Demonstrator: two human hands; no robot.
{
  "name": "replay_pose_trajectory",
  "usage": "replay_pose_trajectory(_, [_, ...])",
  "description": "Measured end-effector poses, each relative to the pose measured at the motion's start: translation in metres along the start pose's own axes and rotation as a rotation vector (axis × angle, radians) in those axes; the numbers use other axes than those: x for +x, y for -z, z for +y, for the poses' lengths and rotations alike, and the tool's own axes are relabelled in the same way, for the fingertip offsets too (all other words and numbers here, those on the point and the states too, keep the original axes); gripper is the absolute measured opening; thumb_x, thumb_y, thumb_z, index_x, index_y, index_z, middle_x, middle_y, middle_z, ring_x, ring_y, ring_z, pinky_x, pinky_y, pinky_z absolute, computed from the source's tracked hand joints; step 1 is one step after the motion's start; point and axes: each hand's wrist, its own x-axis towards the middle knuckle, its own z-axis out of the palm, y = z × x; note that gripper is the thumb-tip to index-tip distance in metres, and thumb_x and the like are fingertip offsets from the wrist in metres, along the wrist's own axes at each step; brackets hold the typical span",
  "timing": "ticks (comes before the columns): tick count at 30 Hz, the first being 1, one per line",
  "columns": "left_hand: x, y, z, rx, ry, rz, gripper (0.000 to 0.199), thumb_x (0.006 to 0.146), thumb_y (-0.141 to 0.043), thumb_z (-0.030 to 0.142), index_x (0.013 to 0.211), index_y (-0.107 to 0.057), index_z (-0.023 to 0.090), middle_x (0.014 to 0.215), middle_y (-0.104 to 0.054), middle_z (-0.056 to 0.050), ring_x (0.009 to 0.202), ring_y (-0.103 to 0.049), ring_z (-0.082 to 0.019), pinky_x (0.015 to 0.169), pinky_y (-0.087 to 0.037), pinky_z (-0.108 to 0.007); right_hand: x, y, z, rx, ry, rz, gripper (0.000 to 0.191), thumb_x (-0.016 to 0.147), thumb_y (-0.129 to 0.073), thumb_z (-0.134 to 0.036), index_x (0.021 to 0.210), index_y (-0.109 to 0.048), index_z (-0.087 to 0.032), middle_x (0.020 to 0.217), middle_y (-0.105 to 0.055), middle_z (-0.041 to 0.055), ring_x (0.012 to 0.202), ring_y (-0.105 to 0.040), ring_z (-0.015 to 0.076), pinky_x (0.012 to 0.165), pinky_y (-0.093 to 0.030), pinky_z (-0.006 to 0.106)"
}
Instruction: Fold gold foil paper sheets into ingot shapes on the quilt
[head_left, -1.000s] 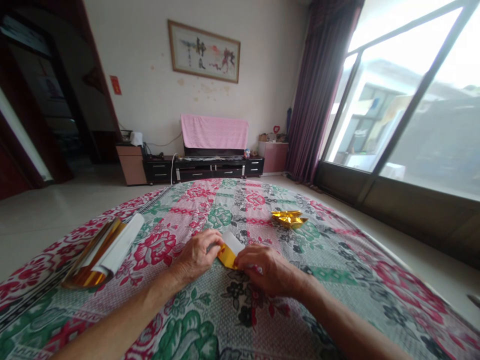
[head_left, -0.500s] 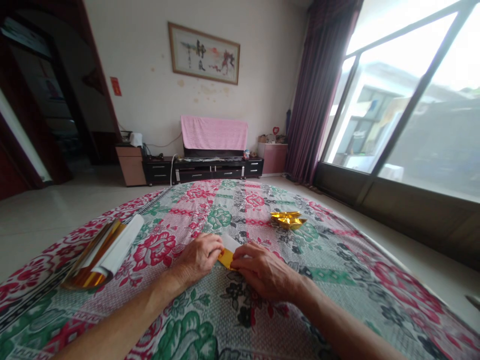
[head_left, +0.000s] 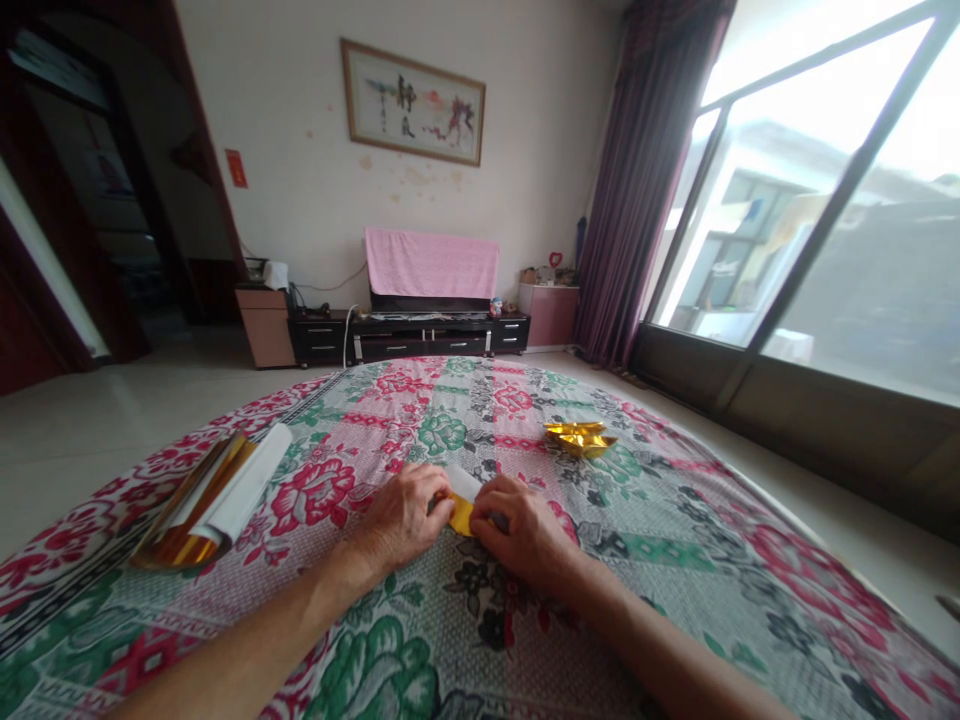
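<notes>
A partly folded sheet of gold foil paper (head_left: pixel 461 515) lies on the patterned tablecloth in front of me, its white side (head_left: pixel 463 482) showing beyond the gold part. My left hand (head_left: pixel 409 512) pinches its left end with thumb and fingers closed. On the right end, my right hand (head_left: pixel 517 522) grips it between thumb and curled fingers. Both hands cover much of the paper, so its full outline is hidden. Shiny folded gold pieces (head_left: pixel 580 439) rest beyond my right hand, apart from it.
A stack of curled gold and white paper sheets (head_left: pixel 214 500) lies at the left of the round table, on the floral tablecloth (head_left: pixel 375 660). Past the table's far edge stands a low black cabinet (head_left: pixel 409 345), with a pink cloth (head_left: pixel 431 263) draped above it.
My right hand has shifted its hold on the paper, and its fingers are more curled. The left thumb has moved slightly along the gold part. The view has tilted a little.
</notes>
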Motion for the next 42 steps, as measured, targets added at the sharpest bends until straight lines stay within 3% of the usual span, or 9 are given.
replay_pose_trajectory(6, [0.0, 0.001, 0.003, 0.011, 0.001, -0.003, 0.01, 0.079, -0.051, 0.022, 0.077, -0.06, 0.02, 0.083, -0.062, -0.004, 0.085, -0.056, -0.018, 0.08, -0.045, -0.033, -0.002, 0.002, 0.003, 0.036, -0.057, 0.046, 0.01, 0.072, -0.06, -0.013, 0.077, -0.065, -0.02, 0.094, -0.062, 0.0041, 0.086, -0.056, 0.0171, 0.082, -0.041, 0.034])
replay_pose_trajectory(17, [-0.001, 0.003, 0.016, 0.051, 0.054, -0.004, 0.01, 0.076, -0.053, 0.029, 0.072, -0.053, 0.02, 0.077, -0.056, -0.005, 0.078, -0.052, -0.019, 0.073, -0.044, -0.035, 0.001, 0.006, 0.004, 0.077, -0.089, 0.029, 0.009, 0.068, -0.062, -0.011, 0.074, -0.064, -0.018, 0.091, -0.063, 0.0051, 0.086, -0.057, 0.018, 0.08, -0.043, 0.033])
replay_pose_trajectory(23, [-0.005, 0.001, 0.018, 0.135, -0.067, 0.057, 0.01, 0.077, -0.056, 0.028, 0.078, -0.058, 0.018, 0.086, -0.056, -0.006, 0.088, -0.051, -0.021, 0.078, -0.044, -0.038, -0.001, 0.01, 0.005, 0.083, -0.037, 0.016, 0.013, 0.068, -0.059, -0.009, 0.076, -0.063, -0.017, 0.091, -0.063, 0.0046, 0.086, -0.057, 0.0169, 0.081, -0.043, 0.032])
replay_pose_trajectory(27, [-0.007, -0.001, 0.018, 0.137, -0.154, 0.051, 0.013, 0.082, -0.051, 0.022, 0.073, -0.059, 0.017, 0.086, -0.056, -0.005, 0.084, -0.052, -0.018, 0.074, -0.047, -0.035, -0.003, 0.009, 0.007, 0.068, -0.041, 0.017, 0.012, 0.068, -0.059, -0.01, 0.076, -0.063, -0.018, 0.092, -0.064, 0.0042, 0.086, -0.057, 0.0168, 0.081, -0.042, 0.032])
replay_pose_trajectory(32, [-0.008, -0.002, 0.014, 0.2, -0.172, 0.04, 0.018, 0.085, -0.047, 0.019, 0.076, -0.062, 0.016, 0.109, -0.056, -0.009, 0.098, -0.052, -0.022, 0.084, -0.048, -0.04, -0.003, 0.008, 0.009, 0.069, -0.03, 0.015, 0.012, 0.069, -0.058, -0.011, 0.076, -0.064, -0.018, 0.092, -0.063, 0.0032, 0.085, -0.057, 0.0158, 0.081, -0.042, 0.031])
replay_pose_trajectory(38, [-0.008, -0.004, 0.012, 0.119, -0.147, 0.026, 0.018, 0.086, -0.044, 0.017, 0.085, -0.061, 0.017, 0.112, -0.054, -0.009, 0.094, -0.056, -0.018, 0.084, -0.05, -0.034, -0.003, 0.008, 0.008, 0.079, -0.021, 0.013, 0.013, 0.069, -0.058, -0.01, 0.077, -0.064, -0.019, 0.091, -0.064, 0.0029, 0.086, -0.057, 0.0158, 0.081, -0.042, 0.031])
replay_pose_trajectory(42, [-0.008, -0.003, 0.016, 0.083, -0.083, 0.043, 0.015, 0.084, -0.045, 0.016, 0.084, -0.06, 0.017, 0.099, -0.056, -0.007, 0.084, -0.057, -0.016, 0.078, -0.05, -0.03, -0.003, 0.007, 0.01, 0.09, -0.017, 0.021, 0.013, 0.07, -0.058, -0.011, 0.077, -0.065, -0.019, 0.091, -0.064, 0.003, 0.086, -0.057, 0.0158, 0.081, -0.042, 0.031])
